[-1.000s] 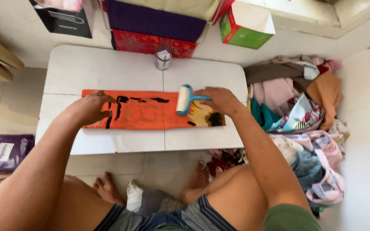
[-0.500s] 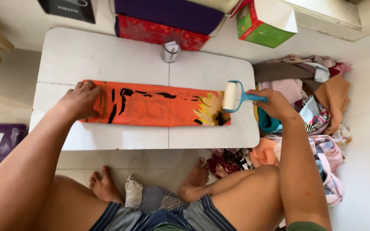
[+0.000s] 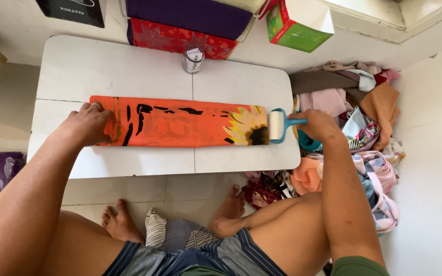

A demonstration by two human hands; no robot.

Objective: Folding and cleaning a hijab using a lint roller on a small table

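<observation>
Low white table (image 3: 129, 66) on pale tiled floor (image 3: 6, 112); white wall (image 3: 436, 128), perhaps daylit, at right

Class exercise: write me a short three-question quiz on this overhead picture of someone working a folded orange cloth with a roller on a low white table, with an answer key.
1. True or false: the left hand presses flat on the end of the orange cloth.
2. Which does the right hand hold? A) scissors B) lint roller C) iron
3. Fill in: the roller's head sits at the cloth's end printed with a yellow ____.

Key: 1 true. 2 B, by its blue handle. 3 flower, beside the table edge nearest the pile of clothes.
</observation>
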